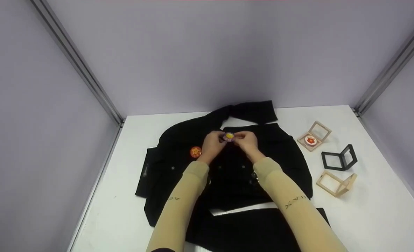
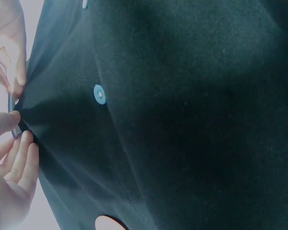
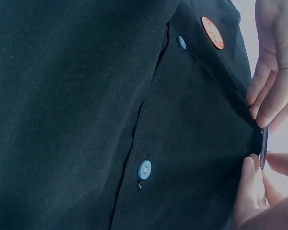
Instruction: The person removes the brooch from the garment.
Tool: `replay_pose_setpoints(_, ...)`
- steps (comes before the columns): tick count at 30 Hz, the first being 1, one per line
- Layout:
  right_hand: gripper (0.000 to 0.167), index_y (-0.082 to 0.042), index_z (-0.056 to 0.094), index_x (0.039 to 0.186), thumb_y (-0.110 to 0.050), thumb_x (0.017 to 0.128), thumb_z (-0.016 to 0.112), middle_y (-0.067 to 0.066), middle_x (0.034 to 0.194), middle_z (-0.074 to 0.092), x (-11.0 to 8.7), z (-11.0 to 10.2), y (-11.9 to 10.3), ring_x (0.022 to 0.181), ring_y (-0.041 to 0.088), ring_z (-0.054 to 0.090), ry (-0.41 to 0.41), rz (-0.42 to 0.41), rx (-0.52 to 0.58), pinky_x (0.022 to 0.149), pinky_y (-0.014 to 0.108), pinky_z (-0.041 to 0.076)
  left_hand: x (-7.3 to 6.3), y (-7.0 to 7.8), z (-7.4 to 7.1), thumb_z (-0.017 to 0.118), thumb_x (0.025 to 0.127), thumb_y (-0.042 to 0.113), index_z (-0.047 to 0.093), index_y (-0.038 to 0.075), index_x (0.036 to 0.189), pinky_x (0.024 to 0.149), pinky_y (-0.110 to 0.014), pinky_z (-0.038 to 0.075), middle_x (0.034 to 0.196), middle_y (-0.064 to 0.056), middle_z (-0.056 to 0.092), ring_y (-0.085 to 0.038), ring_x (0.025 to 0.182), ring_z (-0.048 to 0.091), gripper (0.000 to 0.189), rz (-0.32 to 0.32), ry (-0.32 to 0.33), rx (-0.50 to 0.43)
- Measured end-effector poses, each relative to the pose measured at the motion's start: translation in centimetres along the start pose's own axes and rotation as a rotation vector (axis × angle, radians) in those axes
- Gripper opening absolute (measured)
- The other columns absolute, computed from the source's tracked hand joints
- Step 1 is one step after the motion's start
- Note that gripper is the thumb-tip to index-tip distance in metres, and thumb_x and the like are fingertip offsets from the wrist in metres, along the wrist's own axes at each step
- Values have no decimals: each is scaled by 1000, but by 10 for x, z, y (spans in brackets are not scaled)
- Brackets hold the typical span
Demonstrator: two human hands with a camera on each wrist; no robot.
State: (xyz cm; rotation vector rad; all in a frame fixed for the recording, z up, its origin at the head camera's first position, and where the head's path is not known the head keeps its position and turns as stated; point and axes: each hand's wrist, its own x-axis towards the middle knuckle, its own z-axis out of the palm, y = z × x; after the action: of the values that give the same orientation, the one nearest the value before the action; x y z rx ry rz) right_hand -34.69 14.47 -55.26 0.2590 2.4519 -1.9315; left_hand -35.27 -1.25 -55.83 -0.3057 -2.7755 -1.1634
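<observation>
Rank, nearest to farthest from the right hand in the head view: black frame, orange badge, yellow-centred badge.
1. Yellow-centred badge: pinched by the right hand.
2. Orange badge: left, on the black garment.
3. Black frame: right, on the white table.

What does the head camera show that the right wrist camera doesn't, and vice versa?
Only the head view: two wooden hinged frames, a black hinged frame and a red-and-white badge in one wooden frame, plus beige sleeves.

Only the right wrist view: a loose thread beside a button, and the held badge edge-on.

Both: the left hand and right hand pinching that badge at the black button-front top, which also bears a red badge.
</observation>
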Motion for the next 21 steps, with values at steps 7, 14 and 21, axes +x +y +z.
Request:
replay_pose_setpoints(7,34,10,73,122,0,90,75,28,121,76,0,-2,-4,112,36,77,-11,-66,-194,89,30,64,0,0,-2,80,91,5,76,-2,121,91,-39,63,110,-16,80,-28,98,77,31,4,6,-4)
replay_pose_setpoints(14,37,9,73,123,1,87,74,26,119,77,-2,-4,-9,113,38,76,-41,-118,-307,99,38,63,-1,2,-5,80,91,5,77,-1,120,89,-40,63,109,-16,79,-28,96,76,30,23,6,4)
replay_pose_setpoints(21,37,9,72,125,-1,89,76,26,120,77,-4,-4,-11,112,37,76,-52,-146,-352,99,40,62,-1,0,-5,80,91,6,78,0,118,88,-38,63,109,-14,79,-26,95,76,28,31,10,17)
